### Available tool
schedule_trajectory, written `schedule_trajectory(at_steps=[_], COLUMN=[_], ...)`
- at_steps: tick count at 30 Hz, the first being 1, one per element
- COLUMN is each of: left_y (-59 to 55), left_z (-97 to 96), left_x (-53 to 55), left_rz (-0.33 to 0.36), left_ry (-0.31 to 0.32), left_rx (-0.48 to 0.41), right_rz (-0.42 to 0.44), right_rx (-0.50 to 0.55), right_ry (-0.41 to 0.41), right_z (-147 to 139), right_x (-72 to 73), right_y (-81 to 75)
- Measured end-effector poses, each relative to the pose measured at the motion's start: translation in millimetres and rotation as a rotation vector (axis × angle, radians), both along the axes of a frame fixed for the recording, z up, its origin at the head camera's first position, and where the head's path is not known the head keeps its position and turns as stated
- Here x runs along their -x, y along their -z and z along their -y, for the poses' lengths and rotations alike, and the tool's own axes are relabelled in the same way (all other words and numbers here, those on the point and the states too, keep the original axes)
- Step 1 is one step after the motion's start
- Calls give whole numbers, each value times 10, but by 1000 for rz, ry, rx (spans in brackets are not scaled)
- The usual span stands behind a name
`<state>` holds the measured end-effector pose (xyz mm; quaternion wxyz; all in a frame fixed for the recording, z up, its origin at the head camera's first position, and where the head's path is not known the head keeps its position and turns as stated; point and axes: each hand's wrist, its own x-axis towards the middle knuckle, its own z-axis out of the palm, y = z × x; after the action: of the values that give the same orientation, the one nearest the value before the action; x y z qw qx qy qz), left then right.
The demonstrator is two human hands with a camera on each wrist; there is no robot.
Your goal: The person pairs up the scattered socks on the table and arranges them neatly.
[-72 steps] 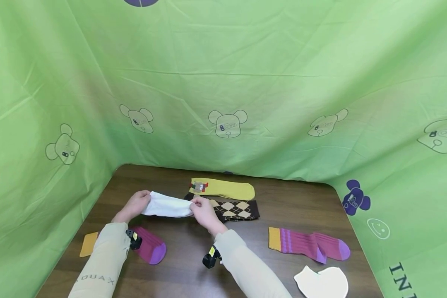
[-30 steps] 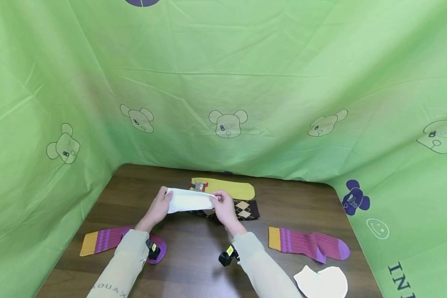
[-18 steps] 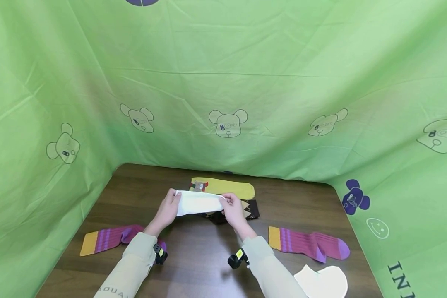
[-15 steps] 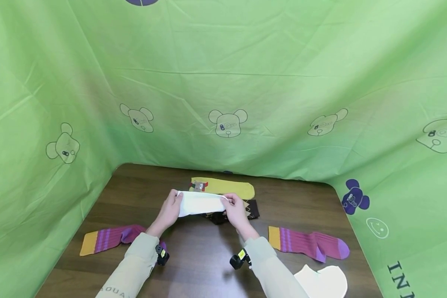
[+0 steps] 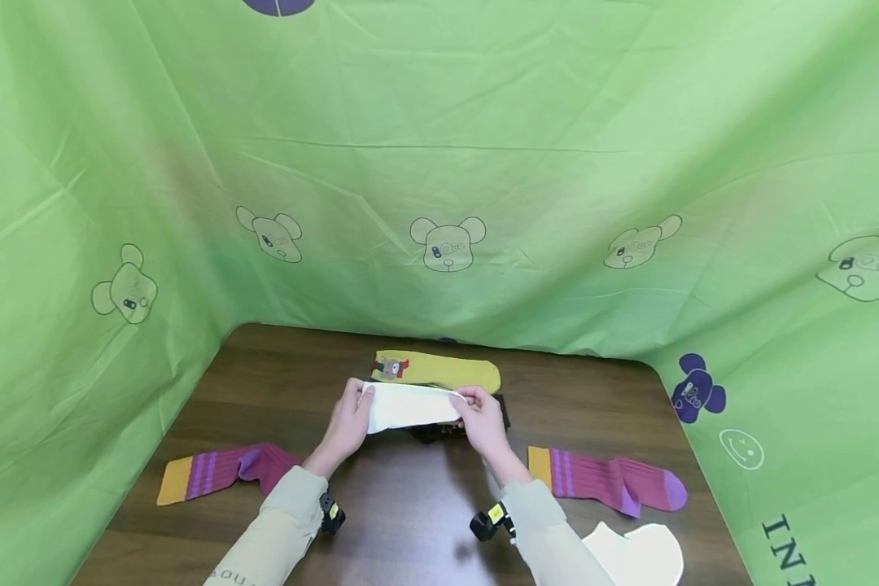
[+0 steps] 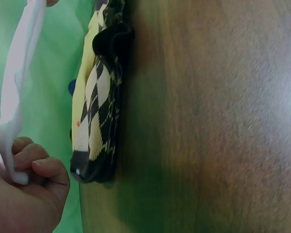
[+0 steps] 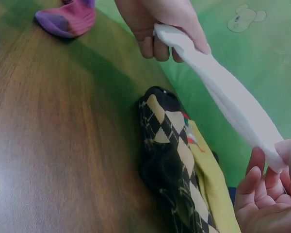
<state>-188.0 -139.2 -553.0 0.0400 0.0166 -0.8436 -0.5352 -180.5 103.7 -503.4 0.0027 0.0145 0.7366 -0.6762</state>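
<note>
A white sock (image 5: 410,405) is held raised above the argyle sock (image 6: 98,107) and apart from it, its long axis kept roughly parallel to that sock's. It is spanned between 2 grips: 1 end is pinched by the left grip (image 5: 347,425), the other by the right grip (image 5: 483,419). In the head view, the argyle sock's right end is partly covered by the right grip. Just beyond the argyle sock, a yellow sock (image 5: 454,371) is laid on the bench (image 5: 403,521).
</note>
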Motion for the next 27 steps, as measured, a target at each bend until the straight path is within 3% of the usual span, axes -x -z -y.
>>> schedule_trajectory(at_steps=[6, 15, 27], left_y=[34, 87, 197], left_z=[-44, -91, -112], left_x=[-22, -80, -192], left_rz=[-33, -78, -92], left_ry=[7, 37, 151], left_rx=[7, 49, 99], right_rz=[-15, -5, 48], right_rx=[-14, -34, -92], right_ry=[-2, -4, -65], right_z=[-119, -313, -533], right_x=[-35, 26, -60], right_y=[64, 426, 579])
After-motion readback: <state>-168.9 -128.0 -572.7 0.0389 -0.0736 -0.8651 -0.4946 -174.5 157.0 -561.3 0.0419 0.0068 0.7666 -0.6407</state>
